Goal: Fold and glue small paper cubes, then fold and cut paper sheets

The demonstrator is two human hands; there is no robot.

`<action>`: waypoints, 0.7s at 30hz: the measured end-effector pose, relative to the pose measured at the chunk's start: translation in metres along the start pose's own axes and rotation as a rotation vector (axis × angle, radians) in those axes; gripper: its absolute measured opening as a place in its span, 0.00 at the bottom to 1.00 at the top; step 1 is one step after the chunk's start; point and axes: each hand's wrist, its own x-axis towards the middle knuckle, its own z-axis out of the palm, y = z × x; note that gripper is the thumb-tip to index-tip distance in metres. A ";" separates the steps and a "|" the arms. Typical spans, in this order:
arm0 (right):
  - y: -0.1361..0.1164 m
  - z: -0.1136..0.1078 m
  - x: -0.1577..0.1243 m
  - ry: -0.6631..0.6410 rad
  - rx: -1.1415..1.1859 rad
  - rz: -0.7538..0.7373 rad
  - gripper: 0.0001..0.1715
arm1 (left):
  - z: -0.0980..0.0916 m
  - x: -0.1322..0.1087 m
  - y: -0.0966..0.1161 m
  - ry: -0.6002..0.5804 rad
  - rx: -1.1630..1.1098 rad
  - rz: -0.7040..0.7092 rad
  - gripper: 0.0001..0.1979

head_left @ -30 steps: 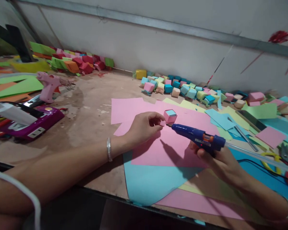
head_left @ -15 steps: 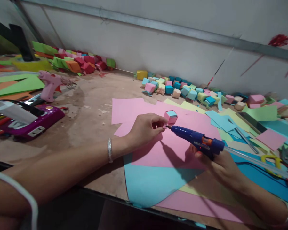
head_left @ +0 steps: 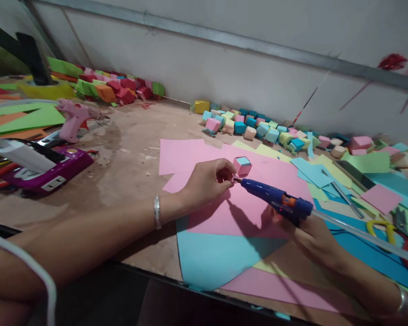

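"Gripping the blue glue gun (head_left: 267, 192), the right hand (head_left: 313, 233) is wrapped round its handle, nozzle pointing left!"

"And the left hand (head_left: 206, 182)?"

"Narrow, thumb and finger pinching a small pink piece (head_left: 234, 179) right by the tip; whether nozzle and piece touch, I can't tell."

"Where's the pink cube (head_left: 242, 167) with light blue on top?"

"Just beyond those fingertips, over the pink paper (head_left: 211, 222). Paper cubes (head_left: 250, 132) line the far side, and scissors (head_left: 400, 222) lie on the right!"

Glossy plastic glue gun (head_left: 277, 197); matt paper sheets (head_left: 224, 262)
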 end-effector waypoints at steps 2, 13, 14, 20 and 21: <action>0.001 -0.001 0.000 0.002 -0.017 0.012 0.18 | 0.000 0.000 0.001 0.001 -0.006 0.002 0.08; -0.007 -0.001 -0.001 0.012 -0.011 0.017 0.17 | -0.001 0.000 0.003 0.020 0.011 0.062 0.09; -0.006 -0.001 -0.001 0.022 -0.023 0.012 0.17 | -0.001 0.000 0.004 0.028 0.010 0.058 0.09; -0.004 -0.002 -0.001 0.026 -0.056 0.009 0.17 | -0.001 0.001 0.002 0.046 -0.049 0.027 0.06; -0.004 -0.002 0.000 0.028 -0.053 0.004 0.17 | -0.001 0.000 0.002 0.043 -0.058 0.020 0.07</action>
